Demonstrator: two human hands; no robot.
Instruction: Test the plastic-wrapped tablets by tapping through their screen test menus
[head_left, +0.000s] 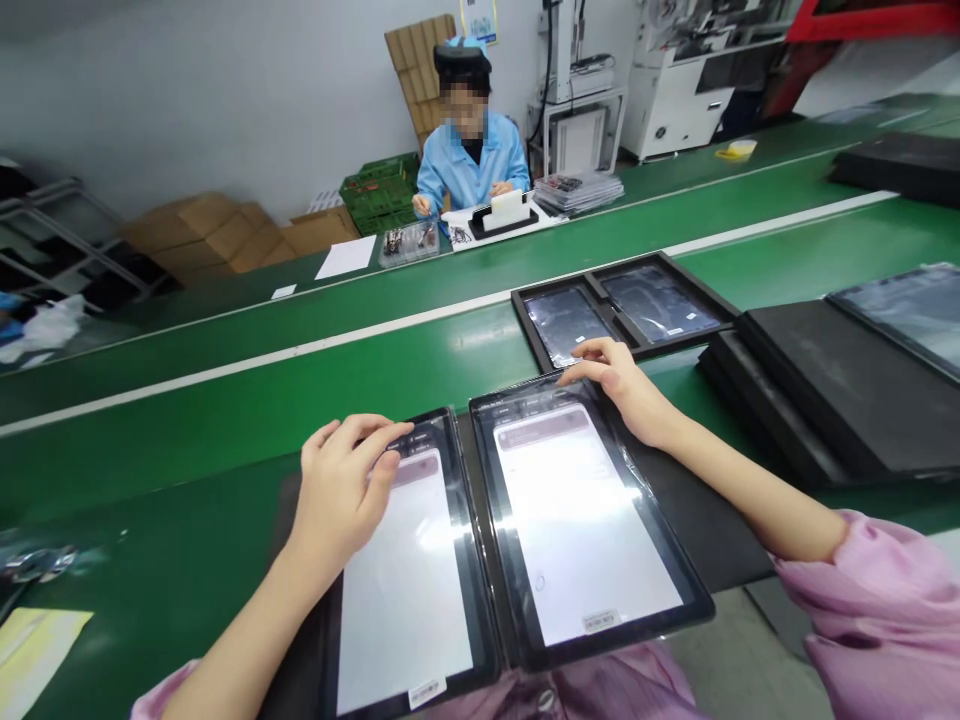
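Two tablets with lit, mostly white screens lie side by side on a dark mat at the bench's near edge. My left hand is over the upper part of the left tablet, fingers stretched toward its top edge. Over the upper right of the right tablet, my right hand has its fingers apart, fingertips at or just above the screen. Whether either hand touches the glass, I cannot tell. Clear film shows on the right tablet, and small labels sit at the bottom of both.
Beyond the tablets lies a black tray with two film-covered panels. Black foam trays are stacked at right. Across the green bench, a person in blue works beside a parts box. Yellow paper lies at left.
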